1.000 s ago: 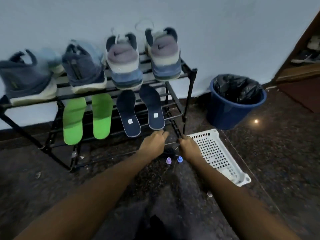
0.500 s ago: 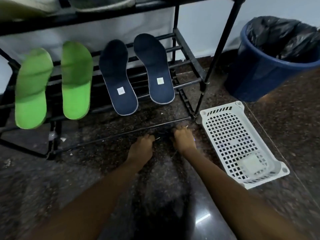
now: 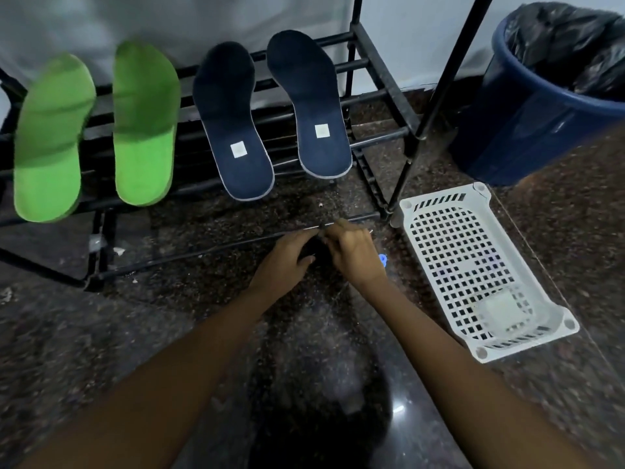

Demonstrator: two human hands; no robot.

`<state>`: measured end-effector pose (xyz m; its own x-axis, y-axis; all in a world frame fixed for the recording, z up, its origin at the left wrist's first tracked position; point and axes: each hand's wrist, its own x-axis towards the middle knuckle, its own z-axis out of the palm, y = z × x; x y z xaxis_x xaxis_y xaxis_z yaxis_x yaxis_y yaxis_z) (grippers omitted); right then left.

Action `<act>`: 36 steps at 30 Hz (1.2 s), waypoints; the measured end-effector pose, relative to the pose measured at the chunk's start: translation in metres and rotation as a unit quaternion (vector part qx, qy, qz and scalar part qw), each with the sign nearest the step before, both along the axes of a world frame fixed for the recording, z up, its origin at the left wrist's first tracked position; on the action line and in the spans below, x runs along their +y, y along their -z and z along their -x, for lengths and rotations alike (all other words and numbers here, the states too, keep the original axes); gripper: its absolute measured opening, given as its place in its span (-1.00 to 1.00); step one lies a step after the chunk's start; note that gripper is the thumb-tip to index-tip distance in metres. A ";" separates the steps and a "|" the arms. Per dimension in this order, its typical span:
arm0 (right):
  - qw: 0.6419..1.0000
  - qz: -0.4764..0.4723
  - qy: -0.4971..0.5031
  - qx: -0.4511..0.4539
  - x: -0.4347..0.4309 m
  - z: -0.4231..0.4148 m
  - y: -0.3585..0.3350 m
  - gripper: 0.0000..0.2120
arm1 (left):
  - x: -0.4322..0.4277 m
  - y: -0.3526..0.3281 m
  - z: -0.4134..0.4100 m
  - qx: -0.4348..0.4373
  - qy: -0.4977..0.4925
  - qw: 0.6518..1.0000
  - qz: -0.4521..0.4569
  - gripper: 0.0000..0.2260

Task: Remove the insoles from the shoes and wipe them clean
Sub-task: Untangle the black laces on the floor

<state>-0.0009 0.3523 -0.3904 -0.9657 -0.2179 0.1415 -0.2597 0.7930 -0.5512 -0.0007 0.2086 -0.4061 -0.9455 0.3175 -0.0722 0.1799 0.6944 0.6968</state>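
A dark speckled stone floor point(image 3: 101, 350) is running up to a pale wall point(image 3: 169, 18), and a black metal-tube shoe rack point(image 3: 382, 79) is standing against that wall. Two flat bright green insoles point(image 3: 145, 126) are lying side by side across the rack's lower bars at ten o'clock from the hands. Two flat navy blue insoles point(image 3: 233, 126), each with a small white square label, are lying beside them at twelve o'clock, heels pointing toward the person.

The left hand point(image 3: 287, 262) and the right hand point(image 3: 355, 255) are meeting low over the floor, just in front of the rack's bottom front bar point(image 3: 203, 253). The left hand is curling its fingers round a small dark object point(image 3: 307, 253). The right hand is pressing its curled fingers in against the same object; whether it is gripping it cannot be told. A tiny blue item point(image 3: 382, 259) is peeking out at the right hand's three o'clock.

A white perforated plastic basket point(image 3: 439, 192) is sitting on the floor at three to four o'clock. A round blue plastic bin point(image 3: 527, 123) lined with a black bag point(image 3: 568, 38) is standing at two o'clock.
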 end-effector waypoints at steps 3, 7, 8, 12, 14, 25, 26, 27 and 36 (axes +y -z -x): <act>0.995 0.090 0.024 -0.026 0.002 -0.003 -0.012 -0.87 | 0.006 -0.009 0.004 0.008 -0.029 0.997 -0.078 -0.76; 0.981 0.175 0.078 -0.013 0.006 -0.013 -0.026 -0.88 | 0.007 -0.020 -0.001 -0.050 -0.064 0.977 -0.197 -0.92; 0.976 0.194 0.096 -0.018 0.008 -0.014 -0.029 -0.88 | 0.006 -0.022 -0.003 -0.055 -0.070 0.975 -0.206 -0.92; 0.954 0.257 0.146 -0.060 0.015 -0.020 -0.035 -0.88 | -0.002 -0.023 -0.007 -0.052 -0.086 0.976 -0.194 -0.91; 0.949 0.268 0.156 -0.065 0.017 -0.023 -0.037 -0.88 | -0.004 -0.023 -0.006 -0.044 -0.086 0.981 -0.170 -0.89; 0.937 0.275 0.172 -0.132 0.017 -0.056 -0.009 -0.88 | 0.002 -0.020 -0.032 -0.127 -0.137 0.964 -0.190 -0.94; 0.937 0.272 0.153 -0.155 0.015 -0.058 -0.007 -0.84 | 0.003 -0.020 -0.034 -0.140 -0.136 0.961 -0.195 -0.93; 0.938 0.269 0.124 -0.183 0.013 -0.060 -0.004 -0.78 | 0.004 -0.019 -0.037 -0.154 -0.131 0.958 -0.201 -0.92; 0.939 0.219 0.147 -0.223 0.019 -0.075 0.021 -0.81 | -0.008 0.010 -0.046 -0.156 -0.082 0.980 -0.095 -0.81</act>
